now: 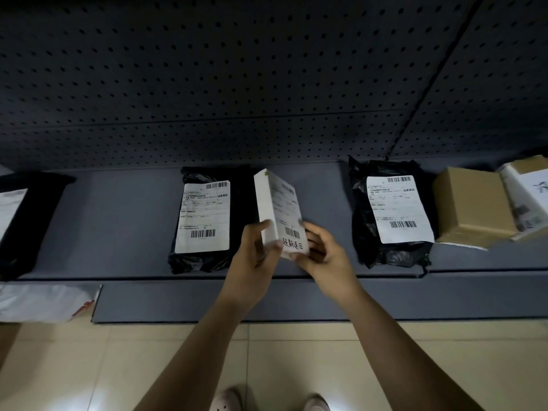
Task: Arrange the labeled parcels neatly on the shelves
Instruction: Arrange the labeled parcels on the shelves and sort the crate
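A white labeled box (277, 206) is held tilted above the grey shelf (118, 221), between two black bagged parcels. My left hand (256, 256) grips its near left edge with thumb on the side. My right hand (321, 256) holds its near right corner from below. One black parcel with a white label (204, 218) lies just left of the box. A second black parcel with a label (394, 212) lies to the right.
A brown cardboard box (471, 206) and a white printed parcel (525, 197) sit at the far right. A black parcel (26, 215) lies at the far left. A white bag (44, 302) rests on the lower shelf. Perforated back panel (237, 84) rises behind. Tiled floor below.
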Action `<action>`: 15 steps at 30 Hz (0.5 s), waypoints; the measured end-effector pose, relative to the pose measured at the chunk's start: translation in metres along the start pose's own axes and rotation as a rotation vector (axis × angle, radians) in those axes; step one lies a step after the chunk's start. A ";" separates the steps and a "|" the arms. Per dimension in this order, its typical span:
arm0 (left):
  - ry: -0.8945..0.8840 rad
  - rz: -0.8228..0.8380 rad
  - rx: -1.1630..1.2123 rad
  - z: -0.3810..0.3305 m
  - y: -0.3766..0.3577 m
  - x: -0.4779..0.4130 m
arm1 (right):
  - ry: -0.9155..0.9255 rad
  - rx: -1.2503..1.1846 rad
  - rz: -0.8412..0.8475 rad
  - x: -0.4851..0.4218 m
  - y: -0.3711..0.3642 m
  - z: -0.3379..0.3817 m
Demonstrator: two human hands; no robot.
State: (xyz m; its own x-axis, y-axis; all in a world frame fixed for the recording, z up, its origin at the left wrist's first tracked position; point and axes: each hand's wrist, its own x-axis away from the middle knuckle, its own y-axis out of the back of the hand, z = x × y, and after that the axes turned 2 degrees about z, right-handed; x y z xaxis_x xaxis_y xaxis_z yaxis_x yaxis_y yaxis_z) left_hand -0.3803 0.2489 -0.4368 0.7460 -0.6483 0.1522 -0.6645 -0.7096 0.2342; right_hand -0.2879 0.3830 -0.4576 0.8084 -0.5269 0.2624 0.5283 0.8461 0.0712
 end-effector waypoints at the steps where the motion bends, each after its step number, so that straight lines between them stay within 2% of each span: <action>1: 0.019 -0.012 0.035 0.004 0.000 0.001 | 0.013 0.009 -0.035 0.002 0.004 -0.001; 6: 0.066 0.011 0.059 0.023 -0.009 0.007 | 0.058 0.120 -0.100 0.018 0.020 -0.005; 11: 0.056 -0.004 -0.127 0.034 -0.016 0.008 | 0.067 0.220 -0.131 0.021 0.023 -0.019; 15: 0.010 -0.019 -0.337 0.044 -0.014 0.000 | 0.007 0.292 -0.122 0.013 0.023 -0.022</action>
State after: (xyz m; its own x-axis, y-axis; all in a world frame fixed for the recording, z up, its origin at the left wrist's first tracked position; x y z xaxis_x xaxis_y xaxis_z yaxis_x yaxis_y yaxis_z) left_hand -0.3727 0.2464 -0.4822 0.7600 -0.6315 0.1539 -0.5996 -0.5897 0.5410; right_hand -0.2593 0.3937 -0.4741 0.7461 -0.6255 0.2283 0.5256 0.7637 0.3749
